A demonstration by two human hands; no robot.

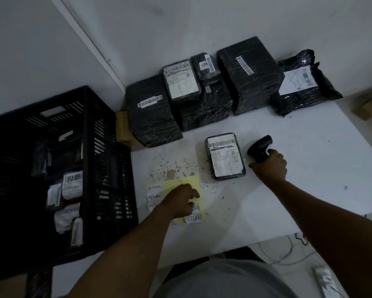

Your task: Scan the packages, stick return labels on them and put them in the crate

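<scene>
A small black package [224,156] with a white barcode label lies flat on the white table [288,179]. Just right of it my right hand [270,166] grips a black handheld scanner [260,148], its head tilted toward the package. My left hand [180,201] rests with curled fingers on a yellow sheet [188,182] that carries white RETURN labels [193,218]; whether it pinches one I cannot tell. The black plastic crate [51,168] stands to the left with several labelled packages inside.
Several black wrapped packages [248,72] with barcodes stand in a row along the wall at the back of the table. A black poly mailer [303,82] leans at the far right. A brown cardboard box [124,132] sits between crate and packages. Cables hang below the table's front edge.
</scene>
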